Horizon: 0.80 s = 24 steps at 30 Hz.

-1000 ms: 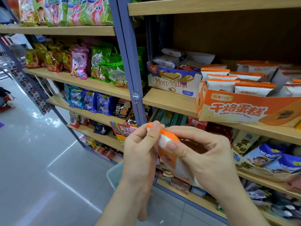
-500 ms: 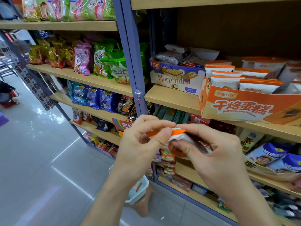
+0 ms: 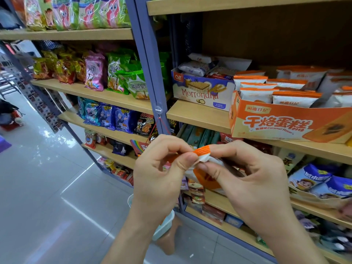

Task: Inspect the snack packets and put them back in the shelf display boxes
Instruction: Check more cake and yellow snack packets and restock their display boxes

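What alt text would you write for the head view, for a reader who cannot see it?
A left hand and a right hand pinch the crimped orange top edge of a white-and-orange snack packet in front of shop shelves. On the shelf above, an orange display box holds matching packets, beside a Morrondna wafer box.

We hold the snack packet (image 3: 203, 151) between the left hand (image 3: 162, 172) and right hand (image 3: 253, 180), in front of the shelf (image 3: 198, 115). On that shelf, above and right of the hands, the display box (image 3: 285, 124) has packets (image 3: 255, 94) standing in it, and the wafer box (image 3: 202, 94) sits just left of it. Left of the upright post (image 3: 150, 73), bags (image 3: 95, 73) line the neighbouring bay. Below the hands we see a tub (image 3: 165, 223).
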{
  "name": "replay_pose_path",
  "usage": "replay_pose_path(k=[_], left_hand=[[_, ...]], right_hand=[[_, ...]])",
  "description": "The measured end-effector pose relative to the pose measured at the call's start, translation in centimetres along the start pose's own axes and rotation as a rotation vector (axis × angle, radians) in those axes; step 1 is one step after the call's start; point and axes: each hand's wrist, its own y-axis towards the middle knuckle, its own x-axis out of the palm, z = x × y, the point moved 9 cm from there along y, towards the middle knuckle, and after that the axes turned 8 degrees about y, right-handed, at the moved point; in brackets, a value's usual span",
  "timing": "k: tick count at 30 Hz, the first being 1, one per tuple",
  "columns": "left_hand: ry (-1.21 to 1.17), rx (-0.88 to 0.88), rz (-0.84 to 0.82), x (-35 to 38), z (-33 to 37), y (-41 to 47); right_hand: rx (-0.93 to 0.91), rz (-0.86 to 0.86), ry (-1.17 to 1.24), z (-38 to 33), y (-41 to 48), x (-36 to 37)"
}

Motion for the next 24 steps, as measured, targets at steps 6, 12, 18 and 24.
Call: replay_pose_path(k=[6, 12, 18, 24], left_hand=[[0.024, -0.010, -0.121, 1.2, 0.5, -0.3], [0.058, 0.080, -0.318, 1.6, 2.3, 0.5], [0.095, 0.067, -0.281, 1.0, 1.7, 0.6], [-0.055, -0.097, -0.198, -0.7, -1.4, -0.1]], right_hand=[[-0.065, 0.027, -0.070, -0.4, -0.2, -0.5], [-0.167, -0.016, -0.189, -1.3, -0.2, -0.3], [-0.106, -0.064, -0.153, -0.7, -0.7, -0.1], [0.072, -0.124, -0.278, 1.8, -1.3, -3.0]])
